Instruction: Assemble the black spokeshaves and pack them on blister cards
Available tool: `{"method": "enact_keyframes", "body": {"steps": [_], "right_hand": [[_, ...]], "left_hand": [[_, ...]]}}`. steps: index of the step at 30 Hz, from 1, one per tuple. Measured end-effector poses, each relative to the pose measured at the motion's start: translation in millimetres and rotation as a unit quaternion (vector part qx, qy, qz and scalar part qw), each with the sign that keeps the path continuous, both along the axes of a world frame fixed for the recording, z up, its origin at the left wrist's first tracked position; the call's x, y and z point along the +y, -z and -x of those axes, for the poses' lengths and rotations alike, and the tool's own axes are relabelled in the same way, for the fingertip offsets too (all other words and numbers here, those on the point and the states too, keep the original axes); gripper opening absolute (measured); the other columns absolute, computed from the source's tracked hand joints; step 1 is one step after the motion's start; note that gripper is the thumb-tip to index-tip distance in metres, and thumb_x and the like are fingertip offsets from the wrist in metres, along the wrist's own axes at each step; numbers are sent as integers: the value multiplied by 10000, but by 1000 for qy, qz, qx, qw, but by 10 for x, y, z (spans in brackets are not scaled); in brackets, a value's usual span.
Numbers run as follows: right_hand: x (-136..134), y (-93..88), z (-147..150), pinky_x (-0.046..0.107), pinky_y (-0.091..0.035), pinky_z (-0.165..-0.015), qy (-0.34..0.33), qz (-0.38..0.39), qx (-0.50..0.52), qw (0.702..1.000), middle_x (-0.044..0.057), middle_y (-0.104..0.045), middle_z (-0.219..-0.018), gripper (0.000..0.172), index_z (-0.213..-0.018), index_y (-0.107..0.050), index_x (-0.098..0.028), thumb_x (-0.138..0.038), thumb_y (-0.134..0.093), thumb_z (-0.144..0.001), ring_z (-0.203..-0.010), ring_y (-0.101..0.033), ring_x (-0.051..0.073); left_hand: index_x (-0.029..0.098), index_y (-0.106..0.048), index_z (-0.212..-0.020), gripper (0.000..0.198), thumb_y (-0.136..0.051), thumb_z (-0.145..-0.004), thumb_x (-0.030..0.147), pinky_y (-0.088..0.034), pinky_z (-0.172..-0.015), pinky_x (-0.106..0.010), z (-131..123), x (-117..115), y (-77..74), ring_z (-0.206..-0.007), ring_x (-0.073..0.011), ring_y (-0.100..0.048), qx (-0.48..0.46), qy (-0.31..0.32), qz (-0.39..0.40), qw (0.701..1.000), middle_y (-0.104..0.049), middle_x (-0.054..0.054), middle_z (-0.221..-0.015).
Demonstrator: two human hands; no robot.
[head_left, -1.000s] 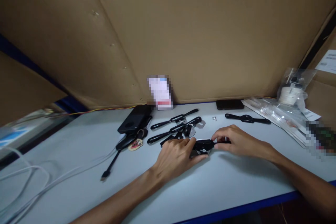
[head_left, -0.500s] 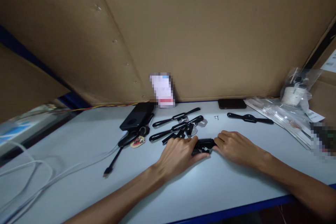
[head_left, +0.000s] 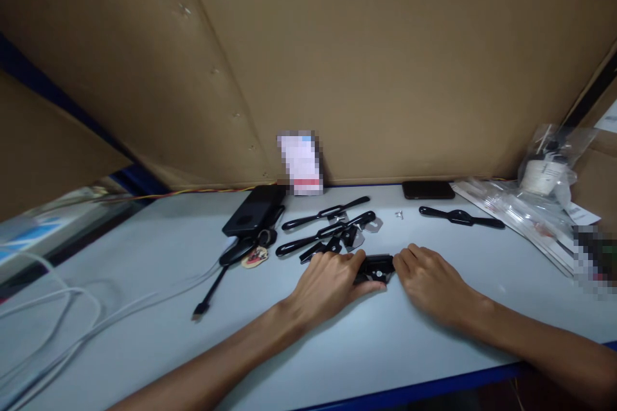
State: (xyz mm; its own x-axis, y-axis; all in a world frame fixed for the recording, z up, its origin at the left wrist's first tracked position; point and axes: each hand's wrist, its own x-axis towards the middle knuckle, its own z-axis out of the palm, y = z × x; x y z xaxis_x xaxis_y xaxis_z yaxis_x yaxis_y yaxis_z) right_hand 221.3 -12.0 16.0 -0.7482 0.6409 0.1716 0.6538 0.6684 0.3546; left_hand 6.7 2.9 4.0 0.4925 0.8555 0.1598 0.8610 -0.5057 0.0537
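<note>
A black spokeshave [head_left: 378, 268] is held just above or on the table, its middle part with a small bright screw showing between my hands. My left hand [head_left: 330, 276] is closed round its left end, with the thumb stretched along the near side. My right hand [head_left: 429, 279] has its fingers curled round the right end. Both handles are hidden by my fingers. Behind my left hand lie two spokeshave bodies [head_left: 301, 244] with grey blades [head_left: 373, 223] and black cap pieces [head_left: 333, 244].
Another spokeshave body [head_left: 461, 218] lies at the right, near small silver screws [head_left: 399, 214]. A dark phone [head_left: 428, 190] and plastic bags [head_left: 515, 212] sit at the back. Left are a black box [head_left: 253, 212], a cable plug [head_left: 198, 313] and white cables [head_left: 91, 302].
The view has shifted slightly. My right hand has rolled a little at the right end of the spokeshave; my left hand keeps its hold.
</note>
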Motion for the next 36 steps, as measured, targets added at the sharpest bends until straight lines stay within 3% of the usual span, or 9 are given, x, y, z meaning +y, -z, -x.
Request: {"method": "enact_keyframes", "body": {"steps": [4,7,10,13,15,18,22,28,36], "right_hand": [[101,-103,-71,325,-433,-638,-8,94,68,993,81,-655,-820,201,-852,-640,-137,-12,-487,-890,-762,-595,210],[169,-225,-135,311,-439,-664,0,172,124,977,65,-666,-854,127,-885,-650,-156,-139,-536,-939,-755,-607,188],[201,-326,-221,305,-428,-666,25,216,123,968,49,-682,-854,73,-927,-656,-178,-182,-583,-929,-754,-629,188],[223,-421,-404,299,-387,-628,77,221,93,968,49,-690,-797,117,-835,-677,-191,-103,-603,-858,-734,-636,200],[255,-491,-590,294,-344,-580,144,215,66,964,64,-682,-748,152,-740,-682,-186,-65,-611,-797,-689,-624,206],[351,-589,-867,284,-283,-529,247,201,43,947,66,-663,-682,176,-678,-681,-179,-37,-603,-747,-601,-586,185],[501,-661,-968,281,-304,-585,241,123,116,956,58,-716,-821,228,-860,-719,-197,-59,-542,-821,-720,-626,189],[586,-538,-728,292,-320,-633,234,41,187,953,54,-726,-884,296,-876,-727,-197,-294,-475,-997,-824,-645,221],[615,-278,-528,303,-396,-730,181,69,232,953,57,-711,-908,227,-970,-717,-196,-202,-490,-978,-902,-626,219]], "left_hand": [[174,-639,-824,544,-523,-881,703,-309,-494,-311,2,4,25,-577,-263,-672,-1,5,-10,1000,-712,-85,-661],[176,-635,-838,535,-530,-880,699,-341,-496,-310,5,2,37,-576,-252,-666,-8,11,-16,1000,-708,-74,-670],[180,-633,-897,507,-496,-914,668,-397,-513,-312,15,-20,13,-609,-239,-656,-36,35,-31,998,-694,-54,-697],[170,-630,-1058,448,-474,-962,578,-506,-673,-361,50,-21,-59,-854,-266,-659,-89,86,-101,987,-704,-94,-921],[168,-612,-1141,386,-458,-993,489,-515,-813,-401,94,23,-118,-988,-271,-616,-126,94,-147,977,-678,-114,-1057],[170,-616,-1132,289,-411,-1013,336,-491,-844,-410,188,162,-185,-982,-266,-582,-126,39,-175,976,-664,-114,-1055],[153,-649,-1039,258,-410,-954,205,-461,-778,-420,316,349,-207,-921,-302,-584,-7,-40,-139,989,-667,-133,-964],[142,-630,-1076,245,-449,-957,256,-471,-806,-404,359,410,-211,-958,-300,-611,111,-84,-41,989,-646,-136,-1035],[141,-618,-1117,286,-482,-954,334,-484,-828,-402,418,439,-256,-1004,-310,-611,58,-107,23,992,-620,-154,-1096]]}}
